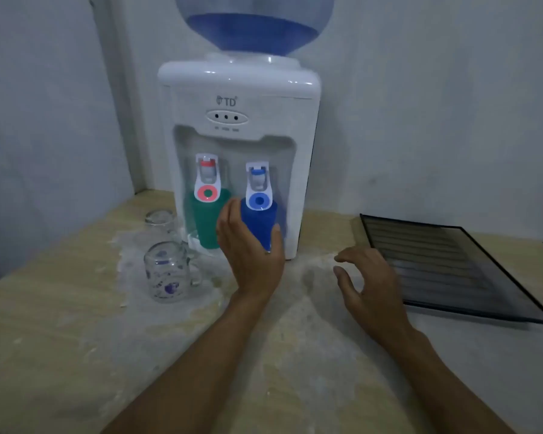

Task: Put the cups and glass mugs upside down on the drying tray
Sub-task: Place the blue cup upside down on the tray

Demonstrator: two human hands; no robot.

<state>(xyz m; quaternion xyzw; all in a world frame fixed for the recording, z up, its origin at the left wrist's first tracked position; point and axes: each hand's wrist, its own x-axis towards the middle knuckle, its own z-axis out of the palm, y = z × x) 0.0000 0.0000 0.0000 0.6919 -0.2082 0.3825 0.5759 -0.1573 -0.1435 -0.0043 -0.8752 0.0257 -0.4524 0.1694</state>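
A blue plastic cup (258,225) stands under the dispenser's blue tap, and my left hand (248,255) wraps around it, thumb on its right side. Beside it a green plastic cup (206,222) stands under the red tap. Two clear glass mugs stand left of the dispenser: a near one with blue prints (166,272) and a farther one (160,219). The dark slatted drying tray (445,270) lies flat on the table at the right. My right hand (369,286) hovers open just left of the tray, holding nothing.
A white water dispenser (239,98) with a blue bottle (253,25) on top stands against the wall at the back. The wooden table (60,355) has worn pale patches. A wall corner rises behind on the left.
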